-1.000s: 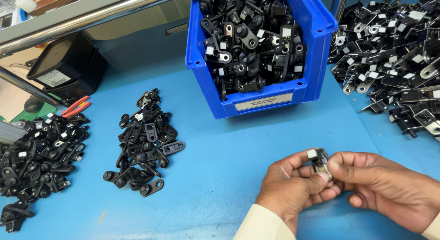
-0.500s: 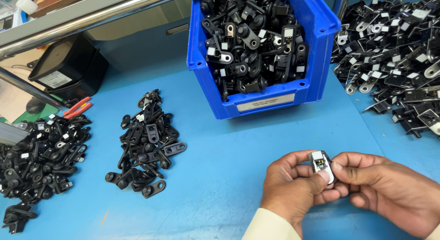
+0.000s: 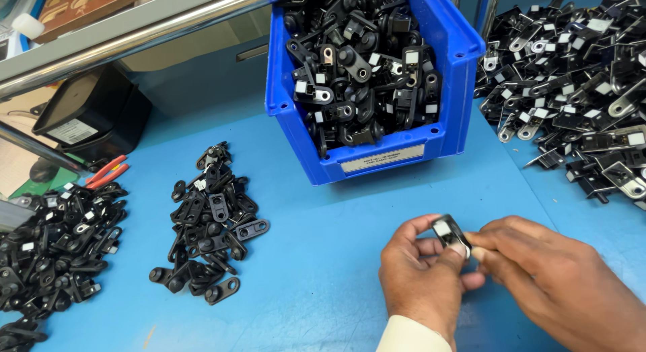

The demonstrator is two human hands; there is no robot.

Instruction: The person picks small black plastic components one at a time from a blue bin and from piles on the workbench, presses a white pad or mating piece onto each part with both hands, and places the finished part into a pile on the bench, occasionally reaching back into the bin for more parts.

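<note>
My left hand [image 3: 420,278] and my right hand [image 3: 558,285] meet low in the head view, right of centre. Together they pinch a small black bracket part [image 3: 449,232] with a white sticker on its face. The left thumb and forefinger grip it from the left, the right fingertips press it from the right. The part is held a little above the blue tabletop [image 3: 316,244].
A blue bin [image 3: 377,153] full of black parts stands behind the hands. A small pile of black parts [image 3: 208,224] lies at centre left, a larger pile [image 3: 50,251] at the far left. Stickered parts [image 3: 579,90] heap at the right. Red-handled pliers [image 3: 104,172] lie near a black box [image 3: 94,116].
Both hands have shifted slightly left and down with the part. The part has been turned so its white sticker faces up more plainly.
</note>
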